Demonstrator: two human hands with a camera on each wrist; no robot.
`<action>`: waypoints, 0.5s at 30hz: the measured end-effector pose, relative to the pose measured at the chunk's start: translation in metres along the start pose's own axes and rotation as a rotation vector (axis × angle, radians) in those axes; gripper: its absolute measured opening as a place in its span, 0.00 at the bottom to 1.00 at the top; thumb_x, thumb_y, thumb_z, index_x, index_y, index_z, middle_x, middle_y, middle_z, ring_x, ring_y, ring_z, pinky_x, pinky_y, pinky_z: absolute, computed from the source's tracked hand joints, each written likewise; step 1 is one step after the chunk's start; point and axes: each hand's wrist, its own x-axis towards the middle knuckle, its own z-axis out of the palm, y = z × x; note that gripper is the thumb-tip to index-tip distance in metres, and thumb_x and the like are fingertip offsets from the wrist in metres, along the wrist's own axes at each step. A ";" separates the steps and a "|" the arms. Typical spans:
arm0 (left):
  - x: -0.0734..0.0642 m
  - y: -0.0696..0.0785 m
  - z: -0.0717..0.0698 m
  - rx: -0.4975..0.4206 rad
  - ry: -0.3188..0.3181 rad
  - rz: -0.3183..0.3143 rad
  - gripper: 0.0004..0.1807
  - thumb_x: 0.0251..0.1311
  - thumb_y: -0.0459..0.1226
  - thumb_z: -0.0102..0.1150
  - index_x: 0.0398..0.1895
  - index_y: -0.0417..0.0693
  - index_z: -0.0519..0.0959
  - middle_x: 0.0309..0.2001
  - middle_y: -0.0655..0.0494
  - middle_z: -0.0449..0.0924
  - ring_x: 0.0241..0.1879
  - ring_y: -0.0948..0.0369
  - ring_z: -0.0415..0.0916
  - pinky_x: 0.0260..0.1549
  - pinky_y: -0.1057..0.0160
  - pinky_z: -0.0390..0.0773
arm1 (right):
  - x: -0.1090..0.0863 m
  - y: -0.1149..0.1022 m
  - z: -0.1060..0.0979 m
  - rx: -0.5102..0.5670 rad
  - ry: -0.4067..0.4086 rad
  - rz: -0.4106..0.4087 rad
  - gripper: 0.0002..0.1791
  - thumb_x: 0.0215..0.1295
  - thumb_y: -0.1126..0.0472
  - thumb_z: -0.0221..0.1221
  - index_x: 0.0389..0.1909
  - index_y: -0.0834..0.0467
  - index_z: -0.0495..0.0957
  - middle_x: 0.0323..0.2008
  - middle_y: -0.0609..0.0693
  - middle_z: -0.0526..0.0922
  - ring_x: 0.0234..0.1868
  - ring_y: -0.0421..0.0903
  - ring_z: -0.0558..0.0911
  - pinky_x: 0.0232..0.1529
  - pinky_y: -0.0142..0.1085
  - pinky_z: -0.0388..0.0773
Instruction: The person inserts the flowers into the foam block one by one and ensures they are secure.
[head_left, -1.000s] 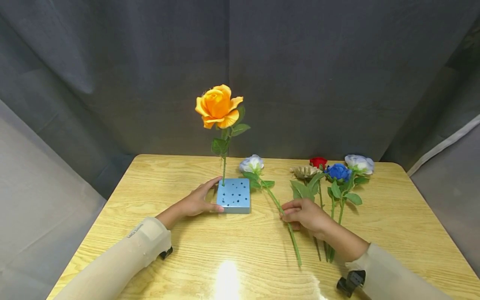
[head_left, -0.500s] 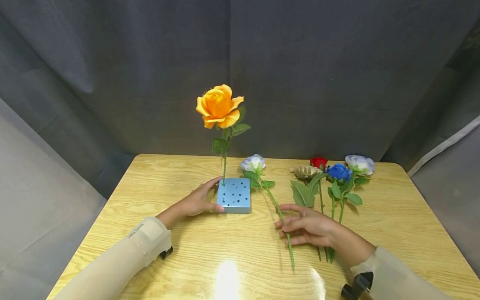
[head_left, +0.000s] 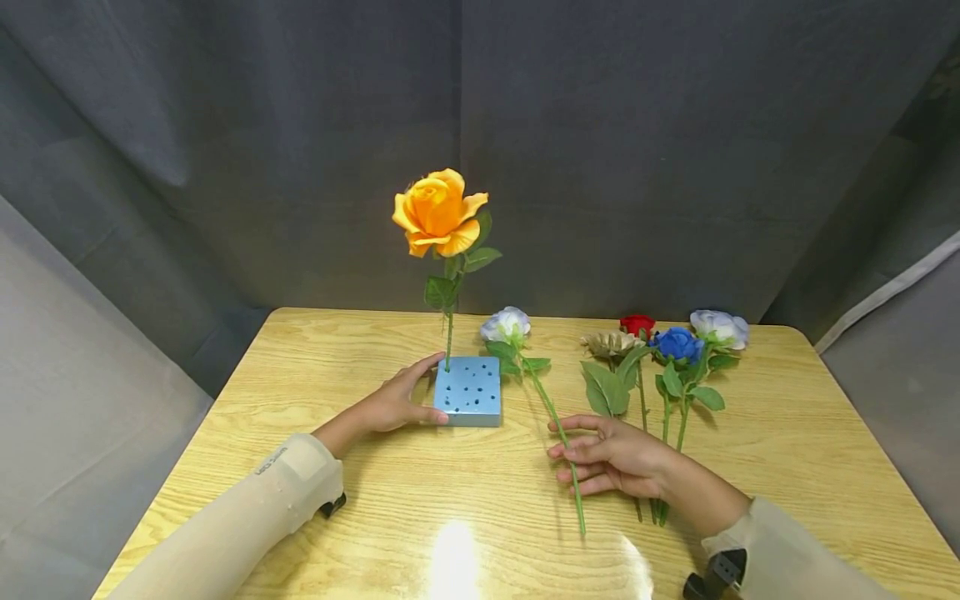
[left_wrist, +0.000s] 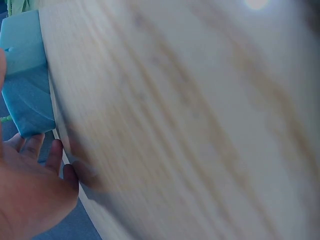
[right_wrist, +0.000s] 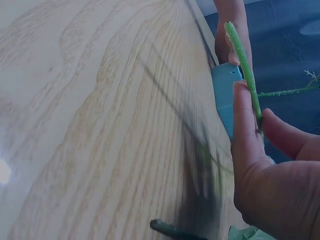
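My left hand [head_left: 390,406] holds the left side of a light blue square block [head_left: 472,386], thumb at the front edge and a finger at the back corner. The block's top has several small holes. An orange rose [head_left: 437,215] stands upright in a back-left hole. My right hand [head_left: 618,457] pinches the green stem of a pale lavender-white flower [head_left: 507,325] between thumb and fingers, other fingers spread. In the right wrist view the flower's stem [right_wrist: 244,62] rises past the fingertips, its cut end raised above the table. The left wrist view shows fingers beside the block [left_wrist: 30,95].
Right of the right hand lie a beige flower [head_left: 611,344], a red rose [head_left: 637,325], a blue rose [head_left: 677,343] and another pale lavender flower [head_left: 720,327], stems toward the front. A grey curtain [head_left: 637,167] hangs behind the wooden table [head_left: 360,342].
My right hand has shifted slightly left and its fingers have spread along the stem. The lower stem end has swung left. Left hand, block and orange rose have stayed put.
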 end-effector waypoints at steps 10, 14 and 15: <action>0.000 0.000 0.000 0.006 0.005 -0.002 0.61 0.54 0.56 0.77 0.85 0.64 0.46 0.81 0.49 0.54 0.80 0.45 0.47 0.71 0.27 0.45 | 0.002 0.001 0.000 0.008 0.044 -0.049 0.27 0.76 0.67 0.57 0.70 0.68 0.61 0.54 0.59 0.86 0.47 0.54 0.90 0.47 0.46 0.86; -0.001 0.001 0.000 0.004 0.005 -0.004 0.62 0.54 0.56 0.77 0.85 0.63 0.46 0.81 0.49 0.54 0.80 0.45 0.47 0.71 0.27 0.44 | 0.002 0.000 0.003 -0.005 0.060 -0.073 0.23 0.77 0.68 0.57 0.68 0.69 0.64 0.55 0.61 0.85 0.48 0.55 0.89 0.47 0.45 0.86; -0.001 0.002 0.000 0.003 0.005 -0.004 0.62 0.54 0.56 0.77 0.85 0.63 0.46 0.81 0.48 0.55 0.80 0.44 0.46 0.71 0.27 0.44 | 0.002 -0.001 0.004 -0.012 0.063 -0.078 0.23 0.77 0.68 0.56 0.67 0.69 0.64 0.55 0.62 0.85 0.49 0.56 0.89 0.46 0.45 0.86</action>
